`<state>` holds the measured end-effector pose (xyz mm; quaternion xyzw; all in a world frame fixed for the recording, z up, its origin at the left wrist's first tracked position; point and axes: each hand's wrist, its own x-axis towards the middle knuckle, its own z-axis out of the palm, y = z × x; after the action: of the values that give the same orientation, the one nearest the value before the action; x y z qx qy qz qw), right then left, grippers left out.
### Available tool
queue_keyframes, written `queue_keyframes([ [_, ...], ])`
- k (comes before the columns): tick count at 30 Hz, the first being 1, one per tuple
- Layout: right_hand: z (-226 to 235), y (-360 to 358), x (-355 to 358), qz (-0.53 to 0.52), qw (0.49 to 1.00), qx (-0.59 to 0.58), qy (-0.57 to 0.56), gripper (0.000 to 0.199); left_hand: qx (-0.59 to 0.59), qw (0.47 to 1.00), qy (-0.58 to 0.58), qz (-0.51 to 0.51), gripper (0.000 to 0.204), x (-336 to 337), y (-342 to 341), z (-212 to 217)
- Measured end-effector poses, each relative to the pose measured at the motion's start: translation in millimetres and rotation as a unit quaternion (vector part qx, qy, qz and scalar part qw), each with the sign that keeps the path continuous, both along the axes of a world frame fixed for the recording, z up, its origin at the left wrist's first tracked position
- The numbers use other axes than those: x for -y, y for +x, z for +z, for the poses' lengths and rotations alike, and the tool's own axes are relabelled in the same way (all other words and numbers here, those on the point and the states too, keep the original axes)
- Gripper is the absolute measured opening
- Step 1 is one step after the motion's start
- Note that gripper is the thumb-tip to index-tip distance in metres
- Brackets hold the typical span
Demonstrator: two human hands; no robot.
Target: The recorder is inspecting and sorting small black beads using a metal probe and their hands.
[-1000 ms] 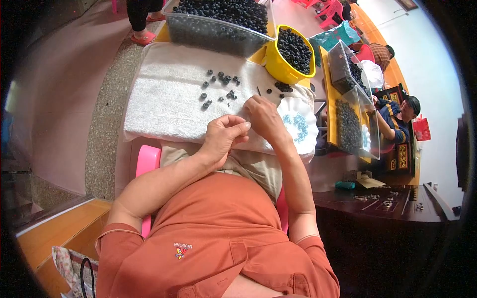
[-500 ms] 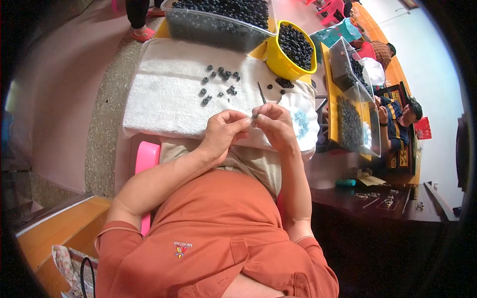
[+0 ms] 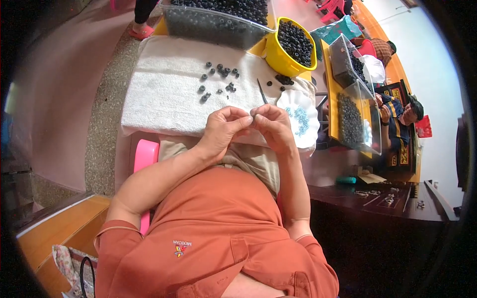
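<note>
My left hand point(image 3: 223, 130) and my right hand point(image 3: 273, 126) are brought together at the near edge of a white towel point(image 3: 164, 94), fingertips pinched around something too small to make out. Several small dark ring-shaped parts point(image 3: 218, 79) lie scattered on the towel beyond my hands. A thin metal tool point(image 3: 262, 91) lies on the towel just past my right hand. A white scalloped dish point(image 3: 300, 116) with small pale blue pieces sits right of my right hand.
A yellow tub point(image 3: 290, 47) and a clear bin point(image 3: 218, 20), both full of dark parts, stand at the far edge. More clear bins point(image 3: 355, 99) sit to the right, where another person point(image 3: 400, 116) is seated. A pink stool point(image 3: 144, 159) is under me.
My hands have drawn closer together and slightly toward me, fingertips now meeting. The view has shifted a little. The parts on the towel have not moved.
</note>
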<state>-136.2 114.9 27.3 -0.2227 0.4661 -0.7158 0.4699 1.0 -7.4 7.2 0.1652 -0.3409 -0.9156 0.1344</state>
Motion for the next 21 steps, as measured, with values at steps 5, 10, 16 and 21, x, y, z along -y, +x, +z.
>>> queue_keyframes([
  [5, -7, 2, -1, -0.041, 0.975, -0.212, 0.061, 0.008, 0.007, 1.0, 0.011, 0.002, 0.009, 1, 0, -5],
  [10, -8, 9, -1, -0.057, 0.932, -0.355, 0.035, 0.01, 0.004, 1.0, 0.02, 0.011, 0.009, 1, -1, -9],
  [16, -4, 19, 5, -0.107, 0.836, -0.537, 0.016, 0.011, 0.014, 0.999, 0.041, 0.013, 0.008, 2, -2, -10],
  [21, -5, 23, 7, -0.139, 0.807, -0.574, 0.008, 0.012, 0.016, 0.999, 0.039, 0.015, 0.008, 2, -1, -5],
])
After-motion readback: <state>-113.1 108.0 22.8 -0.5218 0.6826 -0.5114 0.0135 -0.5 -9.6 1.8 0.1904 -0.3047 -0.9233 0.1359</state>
